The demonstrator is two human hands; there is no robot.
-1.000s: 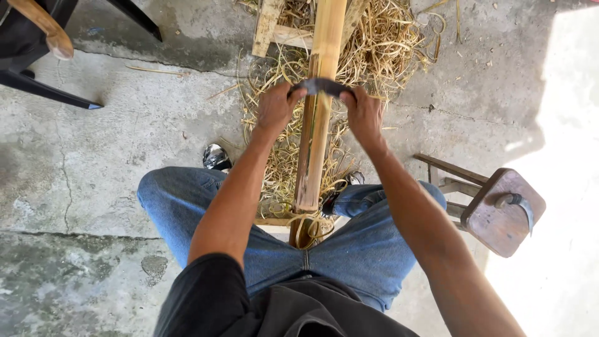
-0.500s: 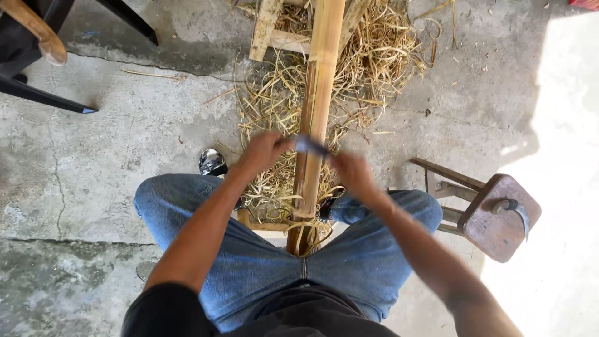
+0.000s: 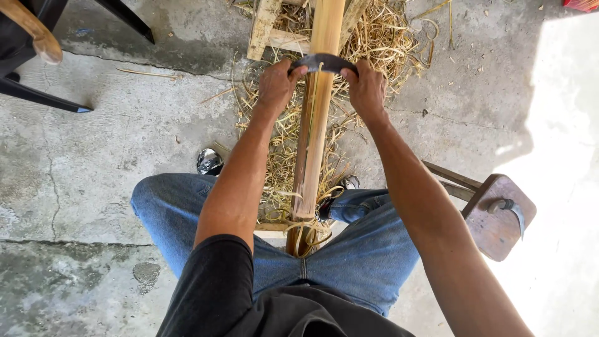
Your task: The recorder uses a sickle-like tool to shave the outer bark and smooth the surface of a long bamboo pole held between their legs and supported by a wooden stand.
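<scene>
A long bamboo pole (image 3: 315, 118) runs from between my knees away from me over a heap of straw-like shavings (image 3: 374, 43). A curved dark blade (image 3: 322, 62) lies across the pole near its far part. My left hand (image 3: 276, 83) grips the blade's left end and my right hand (image 3: 366, 89) grips its right end, both arms stretched forward. The pole's near end rests by my jeans-clad legs (image 3: 187, 206), with loose curls of shaving wrapped round it.
A small wooden stool (image 3: 499, 215) stands at my right with a curved metal tool (image 3: 515, 211) lying on it. Dark chair legs (image 3: 37, 93) are at the upper left. Wooden slats (image 3: 265, 28) lie under the pole's far part. Cracked concrete floor (image 3: 81, 168) all around.
Both hands and the blade have slid away from me along the pole, from close to my knees half a second ago out to arm's length.
</scene>
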